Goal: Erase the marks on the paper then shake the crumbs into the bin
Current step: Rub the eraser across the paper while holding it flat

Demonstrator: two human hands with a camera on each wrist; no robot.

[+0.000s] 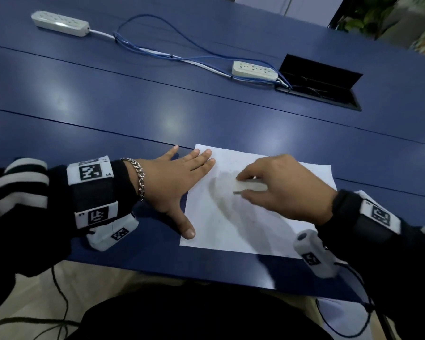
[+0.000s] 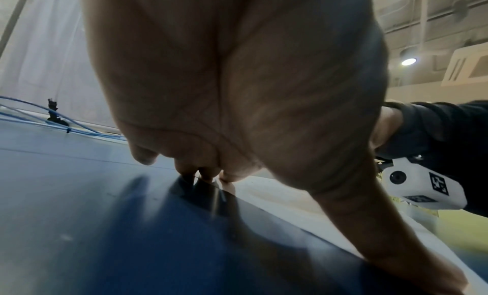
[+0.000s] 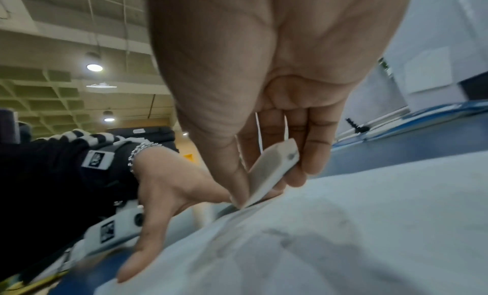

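A white sheet of paper [image 1: 219,222] lies on the blue table [image 1: 157,114] near its front edge. Faint grey pencil smudges show near the sheet's middle. My left hand [image 1: 179,182] lies flat with spread fingers, its fingertips and thumb on the paper's left edge. My right hand [image 1: 280,187] pinches a white eraser [image 1: 249,186] between thumb and fingers. In the right wrist view the eraser [image 3: 269,174] is tilted, its lower corner touching the paper [image 3: 330,237]. In the left wrist view my left hand [image 2: 211,111] fills the frame, fingertips down at the paper's edge [image 2: 277,197]. No bin is in view.
Two white power strips [image 1: 59,22] [image 1: 255,69] joined by blue and white cables [image 1: 157,49] lie at the back of the table. An open black cable hatch [image 1: 322,82] sits at the back right. Black wires hang below the table's front edge.
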